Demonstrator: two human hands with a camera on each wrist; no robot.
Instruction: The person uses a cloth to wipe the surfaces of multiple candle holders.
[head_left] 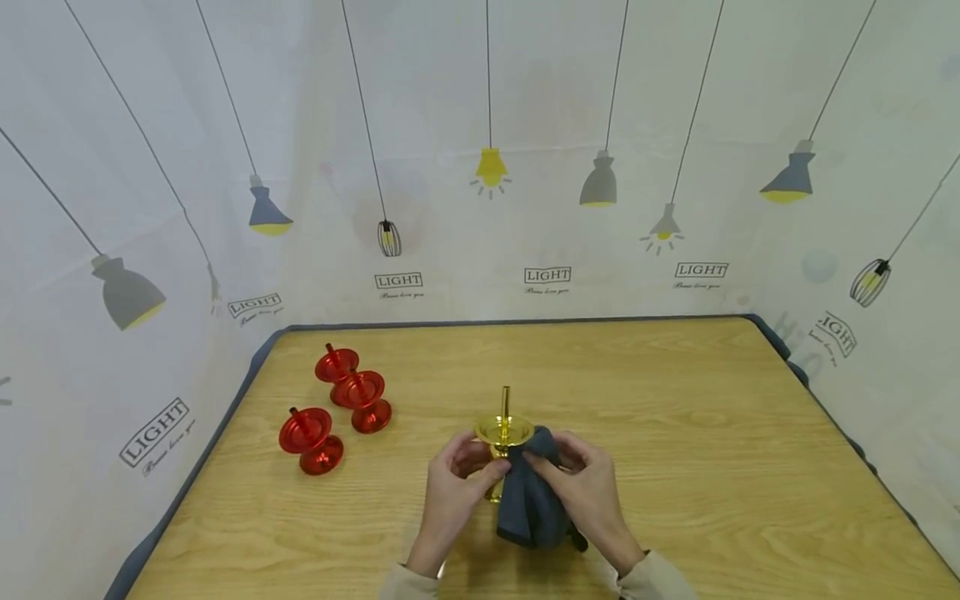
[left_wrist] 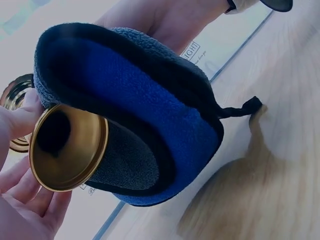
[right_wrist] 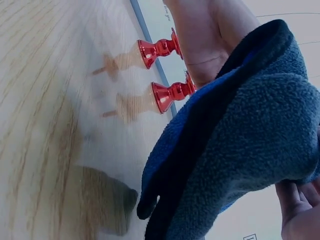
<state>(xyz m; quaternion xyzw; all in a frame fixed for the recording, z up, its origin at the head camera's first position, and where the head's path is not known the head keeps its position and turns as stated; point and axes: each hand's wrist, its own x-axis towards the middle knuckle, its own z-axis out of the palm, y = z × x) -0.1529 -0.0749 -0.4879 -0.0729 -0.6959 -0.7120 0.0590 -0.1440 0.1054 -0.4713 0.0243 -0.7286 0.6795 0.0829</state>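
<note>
A shiny gold candle holder (head_left: 506, 428), with a wide dish and a thin rod rising from it, is held upright above the table near its front. My left hand (head_left: 459, 483) grips its stem from the left, thumb in front. In the left wrist view the hollow underside of its base (left_wrist: 70, 147) faces the camera. My right hand (head_left: 592, 483) pinches a folded dark grey-blue cloth (head_left: 534, 504) against the holder's right side, under the dish. The cloth's bright blue inner face and black edging show in the left wrist view, with a short loop (left_wrist: 245, 107) hanging off it.
Three red candle holders of similar shape stand on the left of the wooden table (head_left: 675, 433): one nearer (head_left: 311, 437), one behind it (head_left: 363, 398) and one farther back (head_left: 337, 364). A white curtain (head_left: 450, 208) printed with lamps surrounds the table's back and sides.
</note>
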